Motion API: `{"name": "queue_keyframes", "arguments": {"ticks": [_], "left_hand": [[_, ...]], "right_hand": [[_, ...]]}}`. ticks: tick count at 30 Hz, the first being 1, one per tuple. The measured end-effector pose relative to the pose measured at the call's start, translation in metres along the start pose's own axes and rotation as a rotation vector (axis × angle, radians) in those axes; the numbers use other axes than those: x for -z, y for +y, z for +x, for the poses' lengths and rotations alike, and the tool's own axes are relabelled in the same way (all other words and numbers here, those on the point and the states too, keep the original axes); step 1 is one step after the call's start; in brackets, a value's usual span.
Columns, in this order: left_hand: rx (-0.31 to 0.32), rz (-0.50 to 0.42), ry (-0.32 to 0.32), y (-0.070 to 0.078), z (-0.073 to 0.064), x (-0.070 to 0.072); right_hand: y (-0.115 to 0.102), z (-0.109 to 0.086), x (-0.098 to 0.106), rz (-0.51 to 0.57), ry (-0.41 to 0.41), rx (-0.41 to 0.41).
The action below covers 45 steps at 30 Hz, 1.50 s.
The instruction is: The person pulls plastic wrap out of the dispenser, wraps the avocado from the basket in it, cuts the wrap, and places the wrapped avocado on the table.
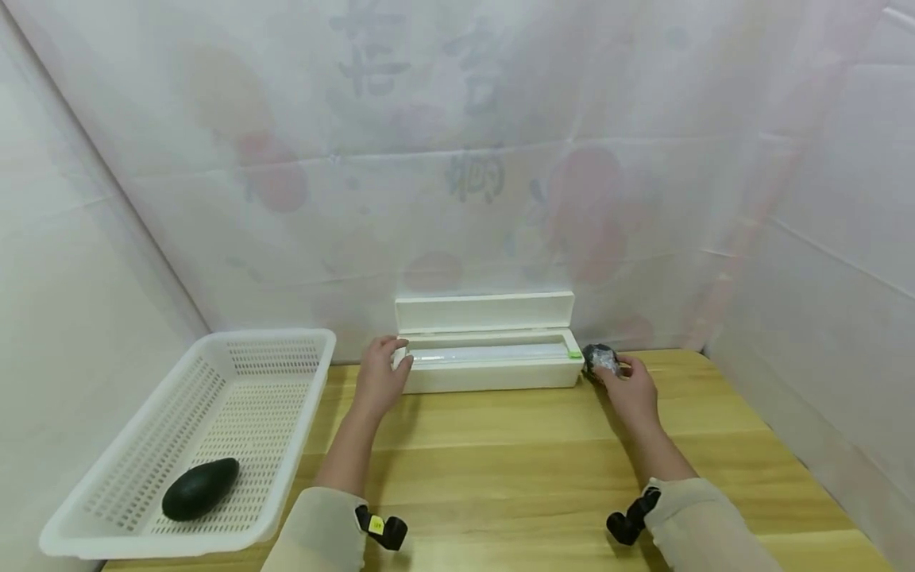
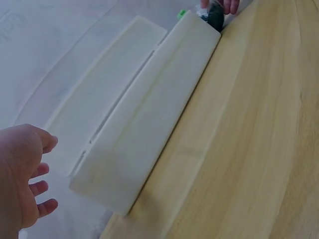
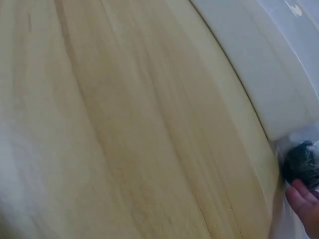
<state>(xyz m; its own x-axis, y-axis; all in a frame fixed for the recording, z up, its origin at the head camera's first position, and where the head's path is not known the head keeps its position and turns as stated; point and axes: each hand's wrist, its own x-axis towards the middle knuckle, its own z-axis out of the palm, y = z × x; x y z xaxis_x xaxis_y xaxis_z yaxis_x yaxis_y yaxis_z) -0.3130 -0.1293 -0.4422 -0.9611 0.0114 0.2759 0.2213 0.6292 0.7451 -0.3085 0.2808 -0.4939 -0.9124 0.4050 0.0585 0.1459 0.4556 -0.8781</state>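
A long white cling film box stands at the back of the table with its lid raised. Inside lies a roll of clear film, and a small green tab sits at the right end of the front rim. My left hand is at the box's left end, fingers loosely bent and nothing between them; the left wrist view shows it beside that end. Just past the right end, my right hand grips a dark green avocado wrapped in clear film. Part of the avocado is hidden by the fingers.
To the left stands a white plastic basket with perforated walls. A bare dark green avocado lies in its near part. The wooden table ends at a pale printed curtain behind the box, with pale sheets on both sides.
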Motion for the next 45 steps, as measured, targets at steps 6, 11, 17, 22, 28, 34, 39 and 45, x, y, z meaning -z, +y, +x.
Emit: {"name": "queue_keyframes", "arguments": {"ticks": [6, 11, 17, 22, 28, 34, 39, 45], "left_hand": [[0.030, -0.002, -0.020, -0.006, 0.000, -0.005], [0.039, 0.011, -0.034, -0.007, -0.001, -0.009], [0.035, 0.031, -0.051, -0.007, 0.001, -0.011], [0.038, 0.050, -0.068, -0.009, 0.006, -0.010], [0.047, 0.084, -0.110, -0.013, 0.009, -0.012], [0.006, 0.126, -0.137, -0.015, 0.011, -0.011], [-0.011, 0.134, -0.131, -0.016, 0.014, -0.011], [-0.003, 0.123, -0.121, -0.016, 0.014, -0.009]], "right_hand": [[0.005, 0.005, -0.001, -0.037, -0.033, 0.069], [0.012, 0.008, -0.001, -0.122, -0.033, 0.186], [0.014, 0.008, 0.004, -0.162, -0.072, 0.245], [0.010, 0.008, 0.007, -0.172, -0.108, 0.262], [0.002, 0.008, 0.010, -0.203, -0.146, 0.261], [-0.007, 0.011, 0.015, -0.260, -0.153, 0.307], [-0.015, 0.009, 0.013, -0.353, -0.090, 0.498], [-0.030, 0.008, 0.001, -0.440, -0.067, 0.766]]}}
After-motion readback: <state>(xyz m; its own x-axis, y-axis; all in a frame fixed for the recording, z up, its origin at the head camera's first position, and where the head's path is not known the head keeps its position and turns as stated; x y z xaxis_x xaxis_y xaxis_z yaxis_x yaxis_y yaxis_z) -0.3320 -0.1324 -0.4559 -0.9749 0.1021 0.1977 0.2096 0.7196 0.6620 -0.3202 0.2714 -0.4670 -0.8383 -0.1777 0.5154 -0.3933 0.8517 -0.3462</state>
